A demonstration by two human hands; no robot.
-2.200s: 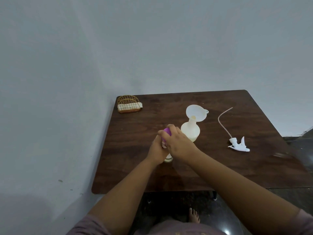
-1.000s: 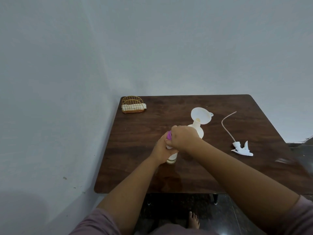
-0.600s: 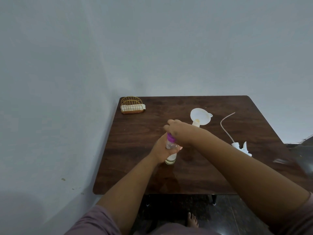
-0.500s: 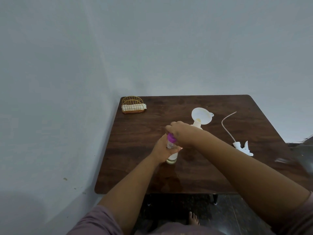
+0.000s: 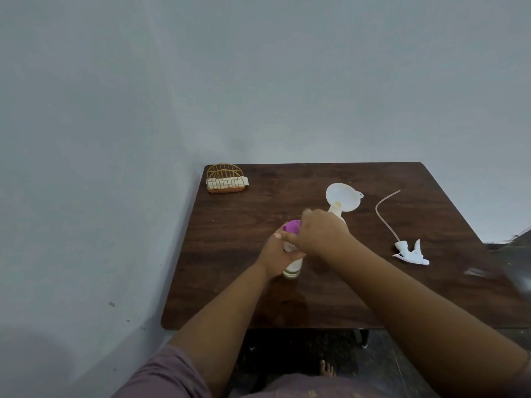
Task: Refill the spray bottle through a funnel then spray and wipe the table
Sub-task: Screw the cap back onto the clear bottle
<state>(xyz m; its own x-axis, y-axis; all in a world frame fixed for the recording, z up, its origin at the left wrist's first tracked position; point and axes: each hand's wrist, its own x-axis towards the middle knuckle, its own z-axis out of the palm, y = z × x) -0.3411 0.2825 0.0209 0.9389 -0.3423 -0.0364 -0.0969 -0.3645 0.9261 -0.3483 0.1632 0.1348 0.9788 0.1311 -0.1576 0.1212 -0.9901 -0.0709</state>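
A small clear refill bottle (image 5: 293, 268) with a purple cap (image 5: 291, 226) stands near the middle of the dark wooden table (image 5: 230, 254). My left hand (image 5: 277, 255) grips its body. My right hand (image 5: 321, 232) curls around the cap from the right. Just behind my right hand stands the white spray bottle, mostly hidden, with a white funnel (image 5: 342, 196) in its neck. The spray head (image 5: 411, 252) with its long dip tube (image 5: 385, 214) lies on the table to the right.
A gold wire holder (image 5: 225, 179) with white napkins sits at the table's far left corner, by the wall. The table's front edge runs just below my forearms. A bare foot (image 5: 326, 369) shows on the dark floor.
My right hand has shifted around the purple cap, which shows more now on the left side. My left hand keeps the same hold on the bottle. The view has drifted slightly.
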